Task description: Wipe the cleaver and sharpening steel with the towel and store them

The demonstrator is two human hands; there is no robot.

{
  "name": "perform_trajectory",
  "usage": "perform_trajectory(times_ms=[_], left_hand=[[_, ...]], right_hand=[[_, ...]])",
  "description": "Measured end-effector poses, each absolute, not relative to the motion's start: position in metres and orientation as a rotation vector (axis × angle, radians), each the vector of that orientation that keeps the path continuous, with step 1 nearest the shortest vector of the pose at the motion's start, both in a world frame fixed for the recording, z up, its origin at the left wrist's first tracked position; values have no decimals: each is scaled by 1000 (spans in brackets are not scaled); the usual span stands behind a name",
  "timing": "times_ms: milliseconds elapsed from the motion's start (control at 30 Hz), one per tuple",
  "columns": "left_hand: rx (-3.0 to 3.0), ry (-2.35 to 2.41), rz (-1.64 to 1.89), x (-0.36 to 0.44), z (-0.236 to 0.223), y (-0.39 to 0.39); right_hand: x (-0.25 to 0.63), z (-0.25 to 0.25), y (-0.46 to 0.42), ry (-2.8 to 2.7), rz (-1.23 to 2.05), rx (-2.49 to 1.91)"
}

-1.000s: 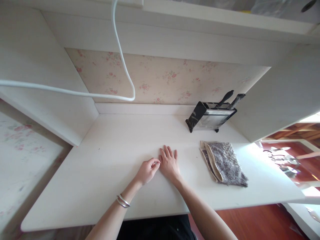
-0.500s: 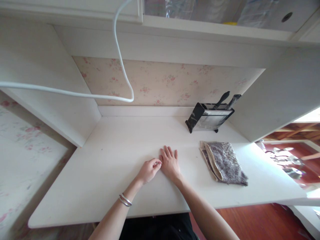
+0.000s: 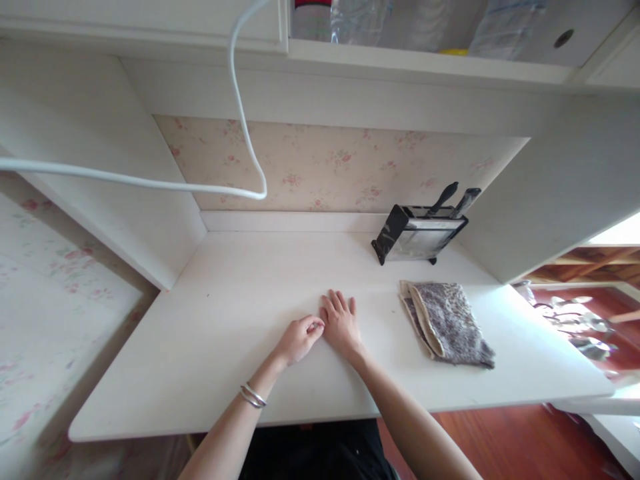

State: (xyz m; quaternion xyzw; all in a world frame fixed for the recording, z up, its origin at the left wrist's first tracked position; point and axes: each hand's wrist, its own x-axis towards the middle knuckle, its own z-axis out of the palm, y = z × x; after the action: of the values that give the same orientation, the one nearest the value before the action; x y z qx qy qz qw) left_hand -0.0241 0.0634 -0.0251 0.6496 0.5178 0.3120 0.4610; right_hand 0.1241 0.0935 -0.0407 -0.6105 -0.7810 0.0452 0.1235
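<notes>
My left hand (image 3: 299, 339) is closed, its fingers curled in and the thumb pressed against them, resting on the white desk (image 3: 200, 373). What its fingers hold, if anything, is hidden. Its fingertips meet the thumb side of my right hand (image 3: 341, 325), which lies palm down with fingers stretched out on the desktop. Two bracelets (image 3: 253, 395) circle my left wrist. To the right of my hands lies a folded grey-brown cloth (image 3: 453, 323) with a beige edge, touched by neither hand.
Behind the cloth stands a black-framed knife holder (image 3: 420, 240) with two dark handles sticking up. A white cable (image 3: 245, 127) hangs in front at the upper left. Overhead is a white shelf (image 3: 400, 63) with clear plastic items; side panels flank the desk.
The view has shifted slightly, showing more of the shelf's contents. Both hands keep their pose and place on the desk.
</notes>
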Motion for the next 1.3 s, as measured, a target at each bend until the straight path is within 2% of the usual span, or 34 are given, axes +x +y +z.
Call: perform_trajectory(times_ms=[1300], left_hand=[[1165, 1296, 1062, -33, -40, 64]], right_hand=[[131, -49, 96, -2136, 248, -1640]])
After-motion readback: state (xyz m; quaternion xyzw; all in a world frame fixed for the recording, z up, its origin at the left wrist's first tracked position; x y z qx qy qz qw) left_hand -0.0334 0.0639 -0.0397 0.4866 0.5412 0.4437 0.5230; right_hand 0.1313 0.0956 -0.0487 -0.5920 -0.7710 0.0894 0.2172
